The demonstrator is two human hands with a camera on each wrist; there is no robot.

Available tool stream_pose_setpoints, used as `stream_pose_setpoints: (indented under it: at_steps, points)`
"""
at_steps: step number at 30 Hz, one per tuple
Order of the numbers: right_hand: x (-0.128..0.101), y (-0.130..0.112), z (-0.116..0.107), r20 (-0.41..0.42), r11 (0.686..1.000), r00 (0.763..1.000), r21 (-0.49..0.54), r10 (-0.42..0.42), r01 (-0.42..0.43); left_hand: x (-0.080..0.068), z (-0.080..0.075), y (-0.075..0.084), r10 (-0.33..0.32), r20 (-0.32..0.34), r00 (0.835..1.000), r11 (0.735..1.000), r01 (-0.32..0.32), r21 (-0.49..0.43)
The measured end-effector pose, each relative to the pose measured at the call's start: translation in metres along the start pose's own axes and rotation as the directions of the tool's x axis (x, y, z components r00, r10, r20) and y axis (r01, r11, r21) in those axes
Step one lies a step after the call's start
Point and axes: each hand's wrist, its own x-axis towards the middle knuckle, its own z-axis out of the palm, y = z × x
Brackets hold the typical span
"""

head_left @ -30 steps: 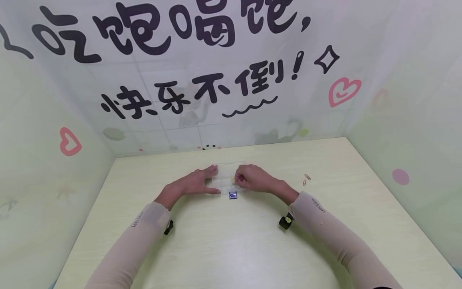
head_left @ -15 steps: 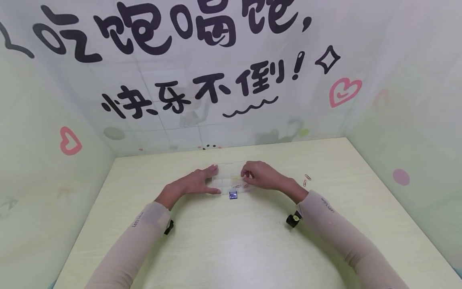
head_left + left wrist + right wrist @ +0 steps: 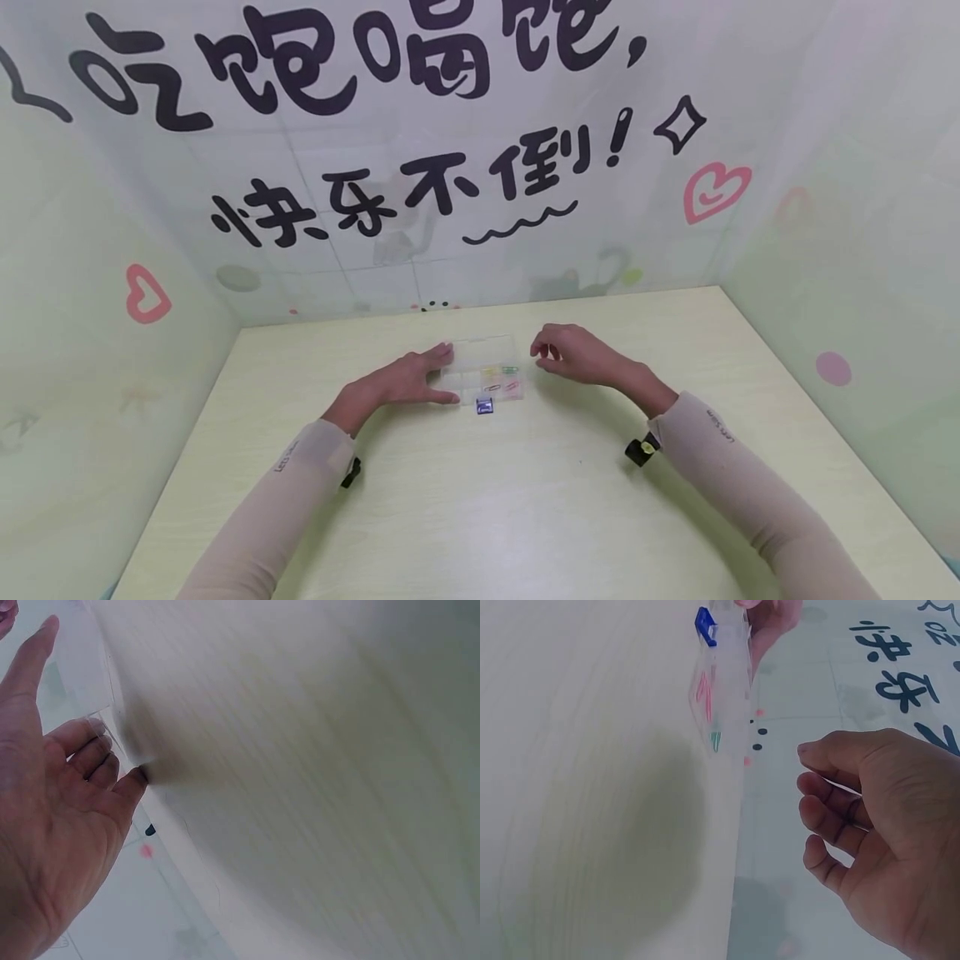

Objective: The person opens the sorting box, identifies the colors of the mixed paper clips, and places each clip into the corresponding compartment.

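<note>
A clear plastic compartment box (image 3: 480, 342) lies on the table, its lid apparently raised at the back. In its right compartments lie a yellow paper clip (image 3: 490, 372), a green paper clip (image 3: 510, 369), a dark-looking paper clip (image 3: 492, 387) and a pink paper clip (image 3: 512, 386). A blue label or latch (image 3: 485, 406) marks its front edge. My left hand (image 3: 412, 377) holds the box's left end, thumb at the front and fingers toward the back. Beyond the right end, my right hand (image 3: 577, 354) hovers with loosely curled fingers and nothing between them, also in the right wrist view.
The pale wooden table (image 3: 480, 500) extends around the box. A printed back wall (image 3: 480, 283) rises behind it, with side walls left and right. The right wrist and forearm cover the spot where loose red paper clips lay in the earlier frames.
My right hand has drawn back from the box to the right and slightly away, uncovering the clips in the compartments. The left hand and the box stay in place.
</note>
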Motion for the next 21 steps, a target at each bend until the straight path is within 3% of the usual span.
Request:
stream_pose_setpoints:
  at_steps: [21]
  points:
    - [-0.047, 0.049, -0.028, 0.061, 0.999, 0.997, -0.037, 0.038, -0.036, -0.001, -0.001, 0.001, -0.007, 0.015, 1.0, 1.0, 0.006, 0.015]
